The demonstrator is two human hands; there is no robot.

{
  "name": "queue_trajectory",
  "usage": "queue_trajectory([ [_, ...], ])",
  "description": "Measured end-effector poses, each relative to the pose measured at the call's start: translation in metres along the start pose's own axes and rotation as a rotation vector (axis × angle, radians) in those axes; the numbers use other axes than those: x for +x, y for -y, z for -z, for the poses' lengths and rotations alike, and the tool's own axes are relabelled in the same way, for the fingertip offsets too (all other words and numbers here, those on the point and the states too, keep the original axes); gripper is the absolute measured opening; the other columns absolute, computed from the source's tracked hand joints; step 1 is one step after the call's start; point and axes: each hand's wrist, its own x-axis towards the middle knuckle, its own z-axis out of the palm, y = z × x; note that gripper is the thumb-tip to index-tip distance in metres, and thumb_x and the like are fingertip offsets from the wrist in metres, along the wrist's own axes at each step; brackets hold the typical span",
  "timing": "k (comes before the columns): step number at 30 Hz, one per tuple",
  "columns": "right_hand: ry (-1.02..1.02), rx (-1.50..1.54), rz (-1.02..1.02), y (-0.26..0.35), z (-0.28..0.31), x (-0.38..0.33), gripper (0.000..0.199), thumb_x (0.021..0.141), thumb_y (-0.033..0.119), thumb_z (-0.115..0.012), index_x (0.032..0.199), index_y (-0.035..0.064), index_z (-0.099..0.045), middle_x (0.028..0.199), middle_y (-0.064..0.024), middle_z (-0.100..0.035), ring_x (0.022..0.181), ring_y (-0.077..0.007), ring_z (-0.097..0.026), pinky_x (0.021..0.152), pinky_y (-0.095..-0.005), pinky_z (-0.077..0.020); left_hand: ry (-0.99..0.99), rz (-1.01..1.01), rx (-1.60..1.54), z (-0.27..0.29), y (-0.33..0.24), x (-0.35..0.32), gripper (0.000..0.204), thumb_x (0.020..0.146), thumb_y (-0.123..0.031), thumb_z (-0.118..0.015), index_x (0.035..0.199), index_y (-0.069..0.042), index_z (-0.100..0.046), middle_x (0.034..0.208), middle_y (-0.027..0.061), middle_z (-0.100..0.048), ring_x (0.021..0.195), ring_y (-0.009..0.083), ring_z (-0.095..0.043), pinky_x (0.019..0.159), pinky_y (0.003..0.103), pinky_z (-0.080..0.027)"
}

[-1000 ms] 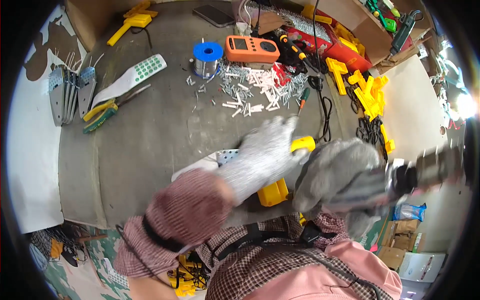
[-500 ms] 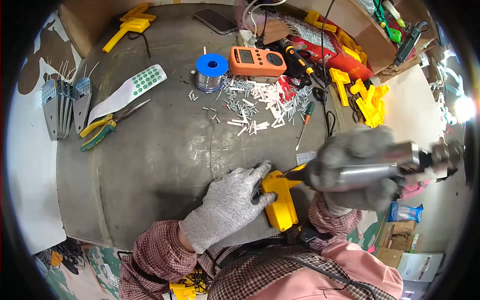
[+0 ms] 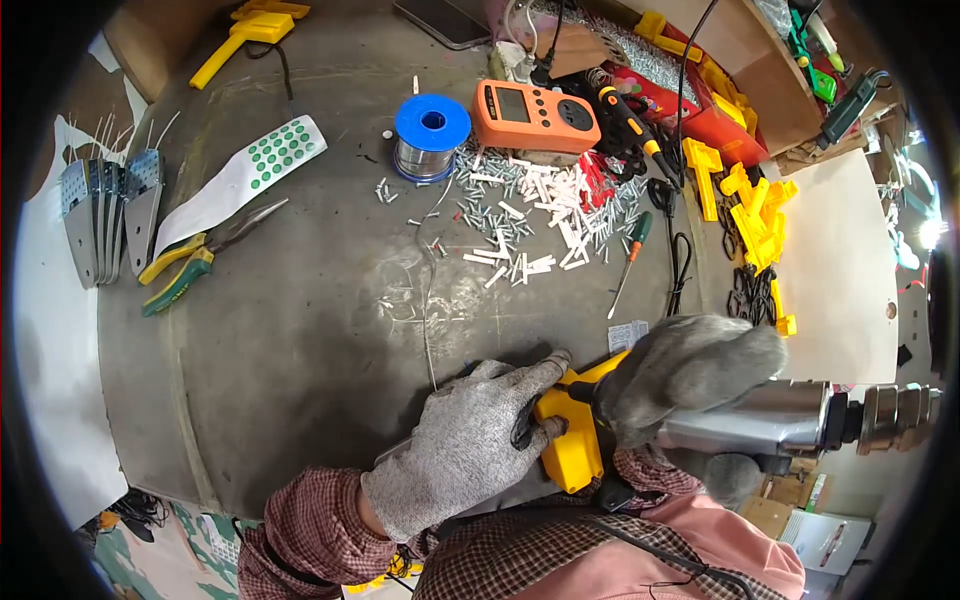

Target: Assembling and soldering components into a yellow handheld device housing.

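Right now, the yellow case (image 3: 572, 455) lies between your two hands at the near edge of the bench (image 3: 300, 330), just in front of your body. Your left hand (image 3: 465, 435) is partly curled over its left side, the thumb on the case and the index finger stretched toward its far end, keeping hold of it. Your right hand (image 3: 690, 378) is closed around a silver power tool (image 3: 755, 415), whose dark nose points left over the case; you cannot tell from this angle whether the tip touches it.

Beyond, the red box (image 3: 735, 142) at the far right holds a heap of small silver screws (image 3: 640, 55), with yellow parts along its right side. A blue spool (image 3: 433, 122) wound with silver wire stands beside the orange meter (image 3: 535, 115), and loose screws and white plastic bits (image 3: 565, 200) are spread in front of them.

Your left hand is palm down, its forearm coming in from the lower left in a checked sleeve (image 3: 325, 520). Your right hand grips from above, fingers bent over the tool, which lies roughly level.
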Motion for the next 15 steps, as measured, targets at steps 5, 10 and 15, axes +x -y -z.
queue_trajectory([
  [5, 0.128, -0.127, 0.100, 0.010, -0.002, 0.011, 0.037, 0.082, 0.029, -0.083, 0.100, 0.0063, -0.060, 0.071, -0.0056, -0.055, 0.038, -0.0115, -0.046, 0.034, -0.0334, -0.0469, -0.110, -0.135, -0.010, -0.009, 0.008, 0.000, 0.060, 0.085, -0.028, -0.074, 0.139, -0.011, -0.055, 0.102, 0.0125, -0.067, 0.093, 0.0303, -0.066, 0.082, 0.040, -0.056],
  [10, -0.816, -0.027, -0.042, 0.058, 0.000, -0.024, 0.052, 0.099, 0.052, -0.053, 0.122, 0.0056, -0.050, 0.096, -0.0103, -0.061, 0.058, -0.0142, -0.058, 0.046, -0.0260, -0.0518, -0.159, 0.044, -0.035, 0.012, -0.009, -0.021, 0.056, 0.084, -0.033, -0.077, 0.130, -0.008, -0.060, 0.102, 0.0145, -0.067, 0.092, 0.0324, -0.066, 0.082, 0.039, -0.055],
  [15, -0.967, -0.881, -0.574, 0.090, 0.158, -0.154, 0.037, 0.098, 0.040, -0.061, 0.112, 0.0063, -0.056, 0.086, -0.0033, -0.061, 0.069, -0.0153, -0.061, 0.065, -0.0287, -0.0524, -0.396, 0.211, 0.695, 0.042, 0.004, -0.051, 0.035, 0.089, -0.032, -0.072, 0.109, -0.005, -0.066, 0.100, 0.0159, -0.067, 0.092, 0.0357, -0.066, 0.083, 0.045, -0.052],
])
